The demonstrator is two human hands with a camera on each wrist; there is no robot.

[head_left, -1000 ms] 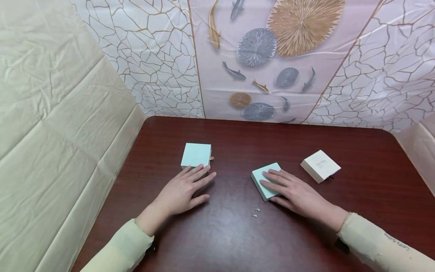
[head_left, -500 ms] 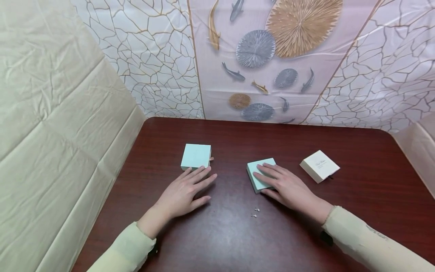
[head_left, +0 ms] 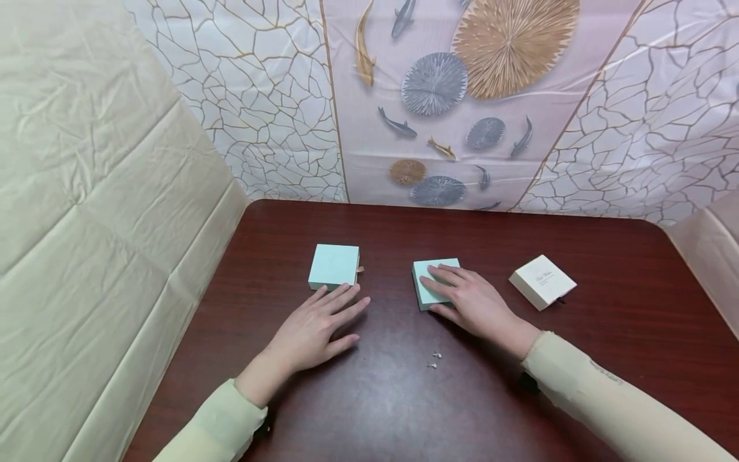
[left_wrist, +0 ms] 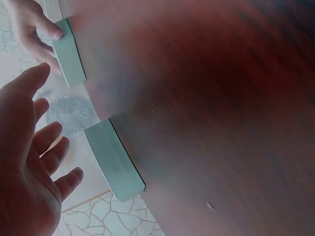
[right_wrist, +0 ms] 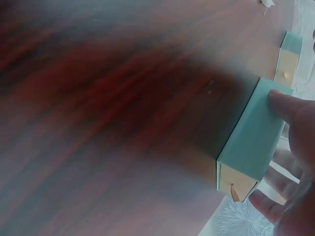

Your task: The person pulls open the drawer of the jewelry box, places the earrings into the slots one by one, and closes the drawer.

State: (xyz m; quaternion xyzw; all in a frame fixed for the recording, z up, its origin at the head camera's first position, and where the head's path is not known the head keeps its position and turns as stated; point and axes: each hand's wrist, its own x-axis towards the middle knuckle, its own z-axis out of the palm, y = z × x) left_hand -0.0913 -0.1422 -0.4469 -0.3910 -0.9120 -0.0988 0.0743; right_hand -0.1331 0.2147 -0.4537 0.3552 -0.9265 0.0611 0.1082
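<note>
A mint green drawer-style gift box (head_left: 424, 295) lies on the dark wooden table. My right hand (head_left: 476, 305) holds it, fingers spread over the top and thumb (right_wrist: 283, 104) against the near side. The right wrist view shows its cream drawer end with a small ribbon tab (right_wrist: 235, 192). Further left sits a second mint green box (head_left: 333, 264), a ribbon tab on its right side. My left hand (head_left: 308, 333) stays just in front of that box with fingers extended; whether the fingertips touch it, I cannot tell.
A cream box (head_left: 543, 282) with printed lettering and a dark tab lies turned at an angle on the right. Two tiny white pieces (head_left: 435, 360), too small to identify, lie in front of the right-hand green box. Patterned cloth (head_left: 277, 128) hangs behind the table (head_left: 392, 417).
My right hand has slid its green box away from me and slightly left, turning it straighter. The left hand has barely moved, and the other boxes stay put.
</note>
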